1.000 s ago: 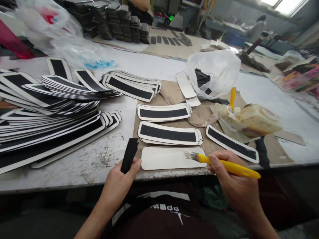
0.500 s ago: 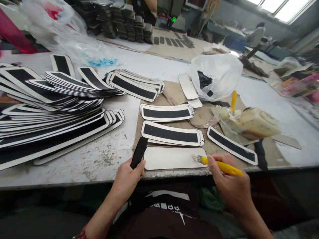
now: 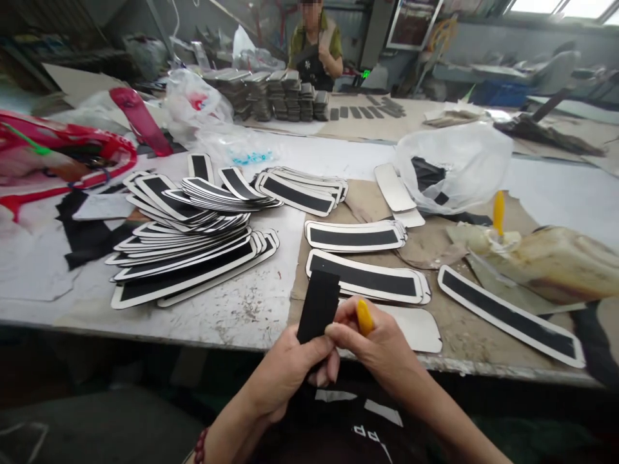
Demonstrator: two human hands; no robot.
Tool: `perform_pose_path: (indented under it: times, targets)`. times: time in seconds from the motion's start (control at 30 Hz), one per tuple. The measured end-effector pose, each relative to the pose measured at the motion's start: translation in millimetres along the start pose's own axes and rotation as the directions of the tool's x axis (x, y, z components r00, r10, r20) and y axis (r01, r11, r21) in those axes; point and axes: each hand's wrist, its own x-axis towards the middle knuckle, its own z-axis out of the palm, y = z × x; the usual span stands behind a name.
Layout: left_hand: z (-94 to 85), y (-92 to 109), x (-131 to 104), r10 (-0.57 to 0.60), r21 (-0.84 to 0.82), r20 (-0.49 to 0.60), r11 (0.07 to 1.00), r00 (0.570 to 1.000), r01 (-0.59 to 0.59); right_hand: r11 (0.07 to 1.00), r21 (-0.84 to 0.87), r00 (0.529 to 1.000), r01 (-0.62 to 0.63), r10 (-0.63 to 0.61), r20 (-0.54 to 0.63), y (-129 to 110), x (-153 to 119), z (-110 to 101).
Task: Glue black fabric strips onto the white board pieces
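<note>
My left hand [image 3: 294, 361] is closed around several black strips [image 3: 319, 303], held upright just above the table's front edge. My right hand [image 3: 367, 335] grips a brush by its yellow handle [image 3: 364, 317]; the bristles are hidden. Its fingertips meet the lower part of the black strips. Behind the right hand lies a blank white piece [image 3: 416, 327], partly covered. Beyond it are two small piles of white pieces with black strips on them, the nearer pile [image 3: 377, 280] and the farther pile [image 3: 355, 236]. A single such piece [image 3: 512, 316] lies slanted at the right.
Fanned stacks of white-edged black pieces [image 3: 193, 258] cover the left. A stained glue container [image 3: 570, 258] with a yellow handle [image 3: 498, 211] stands right, near a white plastic bag [image 3: 459, 164]. A red bag [image 3: 106, 154] sits far left. Another person [image 3: 316, 45] is across the table.
My right hand has lifted the brush off the blank white piece and come left to the black strips in my left hand. The camera view has shifted, bringing the other person into sight.
</note>
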Motion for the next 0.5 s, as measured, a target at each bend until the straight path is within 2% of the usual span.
perform_pose_path:
  times: [0.1, 0.23, 0.33, 0.4, 0.5]
  targets:
    - [8.6, -2, 2, -0.003, -0.008, 0.024, 1.000, 1.000, 0.004, 0.997, 0.064, 0.998, -0.053, 0.054, -0.012, 7, 1, 6]
    - [12.6, -8, 6, 0.014, 0.012, -0.044, 1.000, 0.999, -0.014, 0.993, -0.100, 0.990, 0.065, -0.077, -0.121, 21, -3, -3]
    - [14.3, -11, 9, 0.011, 0.014, -0.115, 1.000, 0.993, -0.009, 0.983, -0.160, 0.954, 0.088, -0.130, -0.272, 26, -5, -9]
    - [18.2, -14, 12, 0.030, 0.014, -0.154, 0.999, 0.988, -0.029, 0.996, -0.071, 0.943, 0.048, -0.068, -0.326, 26, -6, -10]
    - [29.2, -20, 16, 0.098, 0.063, -0.156, 0.994, 0.983, -0.089, 0.987, 0.159, 0.959, -0.039, 0.081, -0.273, 24, -10, -9]
